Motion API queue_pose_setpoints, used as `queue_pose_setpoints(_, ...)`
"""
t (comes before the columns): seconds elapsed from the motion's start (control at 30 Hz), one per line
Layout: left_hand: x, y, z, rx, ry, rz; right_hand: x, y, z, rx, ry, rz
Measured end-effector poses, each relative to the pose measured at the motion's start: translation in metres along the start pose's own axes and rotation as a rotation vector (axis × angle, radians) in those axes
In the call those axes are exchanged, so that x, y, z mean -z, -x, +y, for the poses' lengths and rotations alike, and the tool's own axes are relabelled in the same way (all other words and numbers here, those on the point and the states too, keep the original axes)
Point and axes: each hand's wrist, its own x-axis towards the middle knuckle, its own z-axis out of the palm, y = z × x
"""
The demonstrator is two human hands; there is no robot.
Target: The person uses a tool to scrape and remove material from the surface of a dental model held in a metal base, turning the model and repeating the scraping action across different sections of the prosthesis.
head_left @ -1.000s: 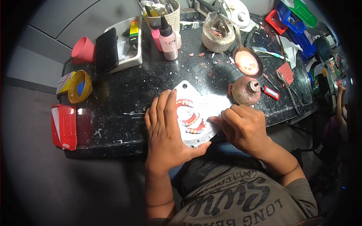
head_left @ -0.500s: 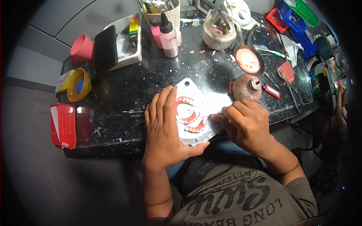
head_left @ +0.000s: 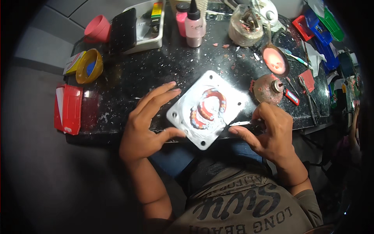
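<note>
A metal denture flask plate (head_left: 182, 104), with holes at its corners, lies turned cornerwise at the table's front edge. White plaster covers its middle, where two curved rows of denture teeth in red wax (head_left: 223, 100) sit. My left hand (head_left: 142, 126) is spread along the plate's left side, its thumb tip at the edge and its fingers apart. At the right edge, my right hand (head_left: 276, 134) pinches a small, thin tool with a white-smeared blade (head_left: 241, 123). The blade points at the plate's rim; its handle is hidden in the fingers.
A round bottle with a metal neck (head_left: 265, 91), a red lighter (head_left: 291, 97) and a pan of pink wax (head_left: 274, 61) are at right. Squeeze bottles (head_left: 194, 31) and a white tray (head_left: 146, 45) stand behind. A yellow bowl (head_left: 83, 72) and red box (head_left: 72, 111) sit left.
The plate has turned, and more of it shows. My left hand has moved off it to the left, opening wider. My right hand has shifted slightly right, with its tool now visible.
</note>
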Motion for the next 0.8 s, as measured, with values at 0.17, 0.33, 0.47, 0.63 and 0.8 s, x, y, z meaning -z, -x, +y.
queue_pose_setpoints(0.17,-0.016,0.02,-0.016,0.04,0.224,0.07,-0.007,-0.003,-0.006,0.058,-0.116,-0.033)
queue_pose_setpoints(0.33,-0.033,0.025,-0.014,0.021,0.407,0.146,-0.009,-0.01,-0.01,0.071,-0.155,-0.051)
queue_pose_setpoints(0.47,-0.053,0.026,-0.003,-0.007,0.372,0.186,-0.012,-0.014,-0.014,0.057,-0.133,-0.061)
queue_pose_setpoints(0.63,-0.086,0.023,0.025,0.199,0.421,0.326,-0.012,-0.022,-0.018,0.12,-0.093,-0.077)
queue_pose_setpoints(0.8,-0.115,0.019,0.031,0.287,0.57,0.478,-0.016,-0.043,-0.03,0.216,-0.078,-0.123)
